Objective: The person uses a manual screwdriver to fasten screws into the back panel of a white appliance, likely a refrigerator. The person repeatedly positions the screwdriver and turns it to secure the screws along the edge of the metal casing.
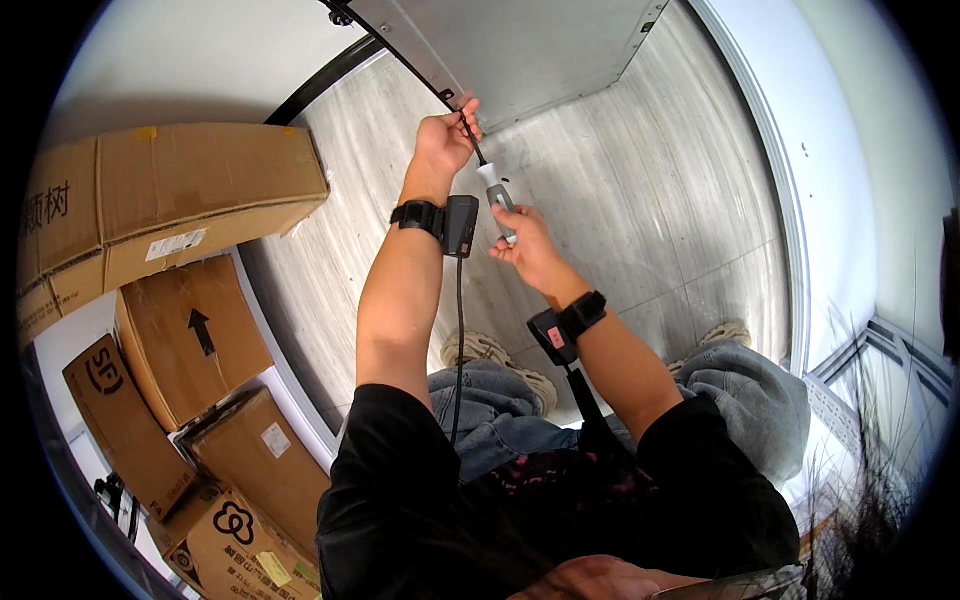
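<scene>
A screwdriver (490, 178) with a grey and white handle and a dark shaft slants up to the edge of a grey metal panel (530, 60). My right hand (532, 250) is closed round the lower end of its handle. Higher up, my left hand (445, 143) has its fingers curled round the shaft near the tip, right against the panel's edge. Those fingers cover the tip, so any screw there is hidden. A small black tab (446, 95) sits on the panel's edge just beyond the left fingers.
Cardboard boxes stand along the left: a long one (230, 165) on top, a box with an arrow (205, 345), and several more lower down. A white frame (765, 160) borders the wood-look floor (640, 190) on the right. A cable (460, 350) hangs from my left wrist device.
</scene>
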Action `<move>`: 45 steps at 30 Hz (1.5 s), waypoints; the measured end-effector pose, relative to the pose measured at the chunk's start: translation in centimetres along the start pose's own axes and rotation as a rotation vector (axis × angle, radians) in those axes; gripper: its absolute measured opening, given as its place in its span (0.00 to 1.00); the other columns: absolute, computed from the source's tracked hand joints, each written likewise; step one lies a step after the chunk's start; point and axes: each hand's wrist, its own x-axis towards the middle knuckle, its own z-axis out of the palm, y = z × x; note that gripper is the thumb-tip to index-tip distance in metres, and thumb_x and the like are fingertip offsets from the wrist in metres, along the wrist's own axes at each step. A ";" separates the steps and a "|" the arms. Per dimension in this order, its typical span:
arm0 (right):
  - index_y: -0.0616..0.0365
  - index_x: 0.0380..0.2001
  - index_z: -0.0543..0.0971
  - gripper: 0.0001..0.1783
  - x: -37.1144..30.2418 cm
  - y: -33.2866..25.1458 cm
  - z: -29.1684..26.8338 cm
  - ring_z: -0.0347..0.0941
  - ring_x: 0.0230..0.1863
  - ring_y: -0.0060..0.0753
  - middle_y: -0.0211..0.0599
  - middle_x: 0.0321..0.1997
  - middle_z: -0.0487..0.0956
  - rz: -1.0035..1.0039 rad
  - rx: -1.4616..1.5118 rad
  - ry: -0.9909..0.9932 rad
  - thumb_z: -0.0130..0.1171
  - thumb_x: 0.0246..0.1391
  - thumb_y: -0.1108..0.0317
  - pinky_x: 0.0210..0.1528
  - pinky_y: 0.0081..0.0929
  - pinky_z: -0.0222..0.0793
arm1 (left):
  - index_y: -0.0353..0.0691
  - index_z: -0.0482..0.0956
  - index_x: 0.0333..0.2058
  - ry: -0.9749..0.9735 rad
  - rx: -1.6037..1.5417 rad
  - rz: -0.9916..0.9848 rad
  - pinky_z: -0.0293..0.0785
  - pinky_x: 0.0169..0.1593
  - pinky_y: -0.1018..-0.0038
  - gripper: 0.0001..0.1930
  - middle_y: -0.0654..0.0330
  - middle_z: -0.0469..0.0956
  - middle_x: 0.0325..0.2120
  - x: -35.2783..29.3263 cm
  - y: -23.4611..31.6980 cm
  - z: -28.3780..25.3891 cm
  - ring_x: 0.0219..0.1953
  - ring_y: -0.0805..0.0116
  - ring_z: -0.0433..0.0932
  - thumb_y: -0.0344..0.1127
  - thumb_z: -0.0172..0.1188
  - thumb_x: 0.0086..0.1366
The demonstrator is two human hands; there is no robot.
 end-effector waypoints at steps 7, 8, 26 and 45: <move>0.59 0.41 0.67 0.27 -0.1 -0.3 -0.2 0.63 0.20 0.24 0.33 0.29 0.70 0.018 0.001 -0.056 0.55 0.54 0.45 0.29 0.29 0.69 | 0.34 0.69 0.47 -0.002 -0.013 0.002 0.69 0.36 0.73 0.16 0.55 0.77 0.35 0.2 0.1 -0.1 0.27 0.69 0.71 0.27 0.34 0.66; 0.59 0.41 0.68 0.27 -0.3 -0.4 0.2 0.63 0.20 0.24 0.33 0.29 0.70 -0.008 -0.048 0.006 0.54 0.54 0.44 0.29 0.29 0.69 | 0.34 0.69 0.47 0.012 -0.016 0.003 0.69 0.36 0.73 0.16 0.55 0.77 0.35 0.1 0.0 0.0 0.27 0.69 0.71 0.27 0.34 0.66; 0.62 0.43 0.68 0.29 0.1 -0.8 0.0 0.64 0.20 0.25 0.35 0.31 0.70 -0.024 -0.025 0.013 0.53 0.55 0.44 0.30 0.29 0.69 | 0.32 0.69 0.47 0.019 -0.031 0.007 0.69 0.36 0.72 0.16 0.55 0.77 0.34 0.0 -0.1 0.1 0.26 0.69 0.71 0.28 0.34 0.66; 0.59 0.36 0.67 0.20 -0.6 -1.6 0.7 0.62 0.21 0.25 0.34 0.27 0.69 -0.004 0.021 -0.064 0.53 0.57 0.52 0.33 0.31 0.68 | 0.33 0.70 0.46 0.021 -0.029 0.013 0.70 0.36 0.71 0.17 0.54 0.78 0.35 0.2 -0.1 -0.1 0.27 0.68 0.72 0.28 0.33 0.65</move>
